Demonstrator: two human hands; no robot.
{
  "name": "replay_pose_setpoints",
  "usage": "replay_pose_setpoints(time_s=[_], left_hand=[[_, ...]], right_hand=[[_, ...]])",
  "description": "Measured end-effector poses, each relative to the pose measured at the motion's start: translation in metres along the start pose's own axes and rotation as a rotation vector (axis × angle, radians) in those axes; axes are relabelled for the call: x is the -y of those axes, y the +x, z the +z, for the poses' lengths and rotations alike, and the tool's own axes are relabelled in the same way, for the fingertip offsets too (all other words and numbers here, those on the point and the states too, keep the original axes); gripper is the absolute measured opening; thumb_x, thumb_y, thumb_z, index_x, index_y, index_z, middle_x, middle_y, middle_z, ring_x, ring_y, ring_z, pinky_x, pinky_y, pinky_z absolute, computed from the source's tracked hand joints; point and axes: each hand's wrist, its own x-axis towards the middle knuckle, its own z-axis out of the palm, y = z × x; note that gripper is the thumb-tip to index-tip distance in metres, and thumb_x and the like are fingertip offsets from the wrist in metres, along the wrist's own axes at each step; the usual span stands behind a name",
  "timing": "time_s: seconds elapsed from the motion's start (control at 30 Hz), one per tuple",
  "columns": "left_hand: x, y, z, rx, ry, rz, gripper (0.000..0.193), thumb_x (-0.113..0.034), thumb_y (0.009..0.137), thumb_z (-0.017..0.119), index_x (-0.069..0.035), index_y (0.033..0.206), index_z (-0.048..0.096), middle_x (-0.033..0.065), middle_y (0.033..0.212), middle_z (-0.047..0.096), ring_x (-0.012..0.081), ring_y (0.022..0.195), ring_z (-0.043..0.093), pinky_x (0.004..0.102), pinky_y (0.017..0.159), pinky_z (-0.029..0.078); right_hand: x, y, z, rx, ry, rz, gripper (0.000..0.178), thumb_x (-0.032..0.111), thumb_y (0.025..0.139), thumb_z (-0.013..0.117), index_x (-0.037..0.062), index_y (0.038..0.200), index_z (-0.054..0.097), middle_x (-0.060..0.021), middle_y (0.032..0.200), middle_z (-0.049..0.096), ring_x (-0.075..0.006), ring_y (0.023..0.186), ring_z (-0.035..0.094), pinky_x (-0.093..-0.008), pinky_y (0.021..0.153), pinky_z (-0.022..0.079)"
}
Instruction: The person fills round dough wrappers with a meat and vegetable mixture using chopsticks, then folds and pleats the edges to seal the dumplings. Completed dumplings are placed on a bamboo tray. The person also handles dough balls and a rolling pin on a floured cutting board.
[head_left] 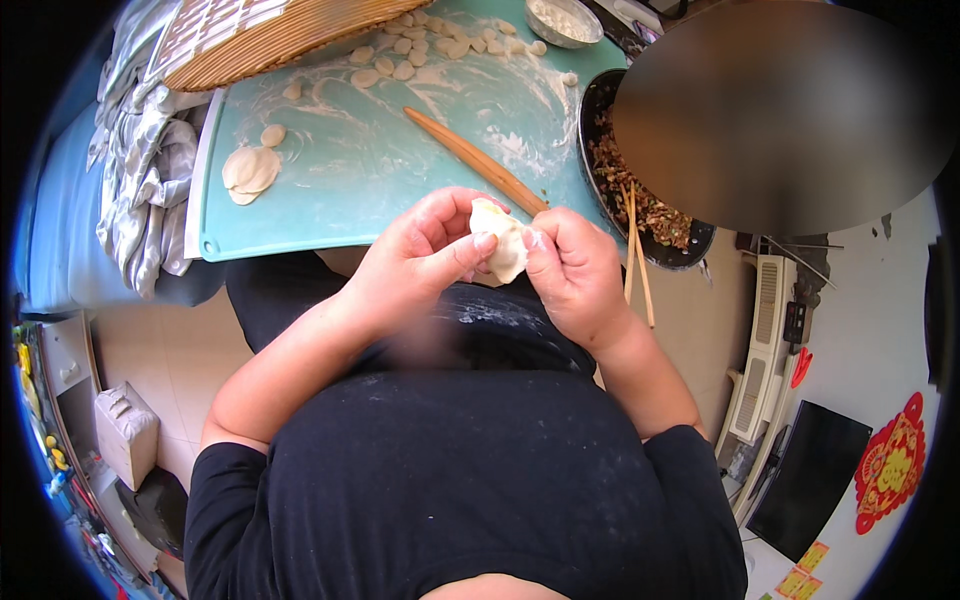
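Note:
Between my two hands, just past the near edge of the mat, is a pale dumpling (503,246) with a folded wrapper. My left hand (435,245) grips its left side, thumb lying across the front. At its right edge, my right hand (578,270) pinches the dough between thumb and curled fingers. Beyond them a wooden rolling pin (475,160) lies slantwise on the floured green mat (320,190). Several flat dough wrappers (250,172) are stacked at the mat's left. To the right, a dark pan (590,120) holds chopped filling (660,215), with chopsticks (631,240) resting in it.
Many small dough pieces (403,70) lie scattered at the mat's far side. A metal bowl of flour (563,22) stands at the back right. A woven tray (260,40) overhangs the far left corner, beside crumpled grey cloth (150,170). A blurred patch covers the upper right.

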Motion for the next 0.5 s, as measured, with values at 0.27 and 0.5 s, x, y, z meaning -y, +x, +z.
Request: replay_pose_setpoints(time_s=[0.27, 0.5], left_hand=[[-0.004, 0.002, 0.001, -0.061, -0.099, -0.024, 0.03, -0.009, 0.086, 0.057, -0.002, 0.113, 0.046, 0.007, 0.094, 0.058, 0.0099, 0.07, 0.055, 0.0231, 0.068, 0.047], [-0.014, 0.001, 0.001, -0.076, -0.114, -0.044, 0.035, -0.006, 0.083, 0.061, -0.003, 0.116, 0.048, 0.0087, 0.097, 0.06, 0.0107, 0.075, 0.059, 0.024, 0.072, 0.049]], right_hand=[[-0.007, 0.0, 0.001, 0.02, -0.152, -0.096, 0.015, 0.01, 0.085, 0.054, 0.0017, 0.073, 0.051, -0.0134, 0.063, 0.051, -0.0296, 0.054, 0.051, -0.035, 0.05, 0.04], [-0.013, 0.001, -0.001, 0.039, -0.123, -0.083, 0.011, 0.007, 0.081, 0.056, 0.0024, 0.073, 0.05, -0.0134, 0.063, 0.051, -0.0318, 0.055, 0.052, -0.0389, 0.049, 0.039]])
